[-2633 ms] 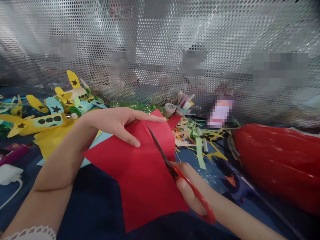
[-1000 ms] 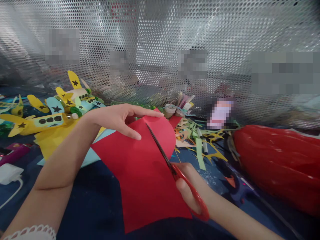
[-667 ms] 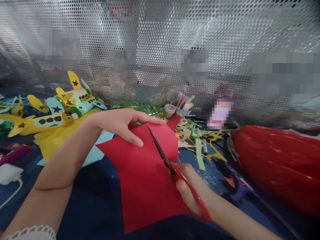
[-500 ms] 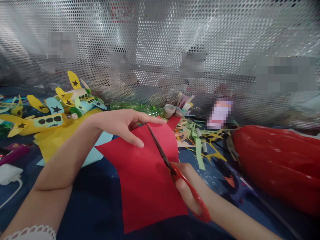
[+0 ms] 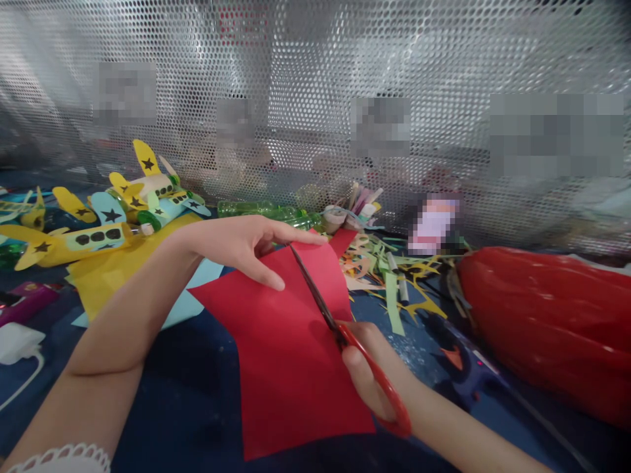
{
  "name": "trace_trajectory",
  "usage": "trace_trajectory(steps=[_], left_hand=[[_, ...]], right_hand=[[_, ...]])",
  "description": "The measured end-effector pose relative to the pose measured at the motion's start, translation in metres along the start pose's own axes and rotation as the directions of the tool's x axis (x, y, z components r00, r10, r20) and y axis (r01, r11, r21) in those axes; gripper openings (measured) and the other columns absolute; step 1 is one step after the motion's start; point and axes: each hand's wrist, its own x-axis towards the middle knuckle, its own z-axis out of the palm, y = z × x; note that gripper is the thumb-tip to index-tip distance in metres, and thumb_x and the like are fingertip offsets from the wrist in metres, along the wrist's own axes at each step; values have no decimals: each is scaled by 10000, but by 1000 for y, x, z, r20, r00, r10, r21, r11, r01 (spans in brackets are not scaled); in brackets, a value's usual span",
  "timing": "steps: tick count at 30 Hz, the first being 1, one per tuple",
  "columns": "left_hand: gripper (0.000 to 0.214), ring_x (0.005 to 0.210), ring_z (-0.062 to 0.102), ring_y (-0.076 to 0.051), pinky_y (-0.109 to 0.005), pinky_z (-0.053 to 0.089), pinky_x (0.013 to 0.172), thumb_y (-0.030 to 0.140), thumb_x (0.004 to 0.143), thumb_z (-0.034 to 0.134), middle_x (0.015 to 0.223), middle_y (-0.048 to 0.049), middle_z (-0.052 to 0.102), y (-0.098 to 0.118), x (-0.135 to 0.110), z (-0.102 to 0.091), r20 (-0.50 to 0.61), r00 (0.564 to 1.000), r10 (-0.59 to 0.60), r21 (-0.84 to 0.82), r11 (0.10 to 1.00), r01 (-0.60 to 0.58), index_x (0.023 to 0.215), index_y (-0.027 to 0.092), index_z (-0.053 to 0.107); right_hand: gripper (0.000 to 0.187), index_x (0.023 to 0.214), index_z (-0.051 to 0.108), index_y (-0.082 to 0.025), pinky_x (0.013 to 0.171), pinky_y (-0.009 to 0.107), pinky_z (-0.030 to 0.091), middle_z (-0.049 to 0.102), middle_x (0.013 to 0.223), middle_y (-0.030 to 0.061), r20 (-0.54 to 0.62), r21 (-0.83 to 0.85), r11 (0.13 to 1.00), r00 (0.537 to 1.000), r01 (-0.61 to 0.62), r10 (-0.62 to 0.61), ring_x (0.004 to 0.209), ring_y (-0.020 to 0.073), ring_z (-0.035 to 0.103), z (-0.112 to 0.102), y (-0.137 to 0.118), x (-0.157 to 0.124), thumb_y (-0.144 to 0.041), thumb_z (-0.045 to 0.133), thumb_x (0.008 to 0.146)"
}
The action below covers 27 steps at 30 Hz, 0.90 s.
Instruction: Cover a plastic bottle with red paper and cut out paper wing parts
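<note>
So the left hand (image 5: 236, 246) came in palm-down, wrist bent so the forearm angled up from the lower left, a white lacy cuff (image 5: 73, 458) at the bottom. Its pointer finger was stretched along the top edge of a sheet of red paper (image 5: 296, 374), thumb lying on the near face, the other fingers tucked mostly out of sight. Looked like a light pinch on the sheet to me. The paper sat right in the middle, a bit bent, above the dark blue table (image 5: 182, 407).

The right hand (image 5: 369, 368) was curled around the red handles of some scissors (image 5: 338, 334), forearm running off to the lower right. The blades pointed up and left, with the tip near the paper's top edge, close to the left pointer finger. They looked nearly together, but I couldn't tell if they were biting into the sheet.

As for writing, not much luck. Some red marks (image 5: 241, 23) up at the metal mesh (image 5: 305, 72) were too blurry to read, and the phone (image 5: 434, 226) screen was all pixelated. The paper planes (image 5: 98, 243) on the left just had black stars and dark windows drawn on.
</note>
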Motion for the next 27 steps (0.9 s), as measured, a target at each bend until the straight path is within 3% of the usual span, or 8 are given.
trace_trajectory(steps=[10,16,21,27], left_hand=[[813,995,672,-217,-259,525,786,308,790,701,1272,-26,641,-1,0,-1,-10,1000,2,45,999,-2,1481,350,274],[716,1019,652,-210,-260,508,833,376,756,720,1149,23,697,0,2,-1,-71,987,142,211,970,-124,1409,337,428],[634,967,664,-195,-248,519,753,371,761,703,1058,50,712,0,4,0,-107,972,210,312,935,-168,1355,367,480],[626,845,667,-191,-220,488,651,308,713,754,847,31,714,0,4,-1,-177,955,240,359,919,-164,1303,317,545]], right_hand=[[662,583,281,-221,458,272,207,307,535,-33,-27,5,998,997,-68,68,495,95,266,1,-2,-1,-845,188,784],[648,567,279,-224,441,266,195,297,513,-37,-31,-3,997,997,-72,72,471,87,255,2,-1,0,-824,205,802],[642,570,282,-224,441,264,208,307,516,-34,-35,-10,995,995,-95,95,475,92,275,1,-2,0,-810,188,815],[603,564,288,-233,424,265,222,303,496,-33,-64,22,994,992,-106,107,465,102,284,1,-1,-1,-765,237,844]])
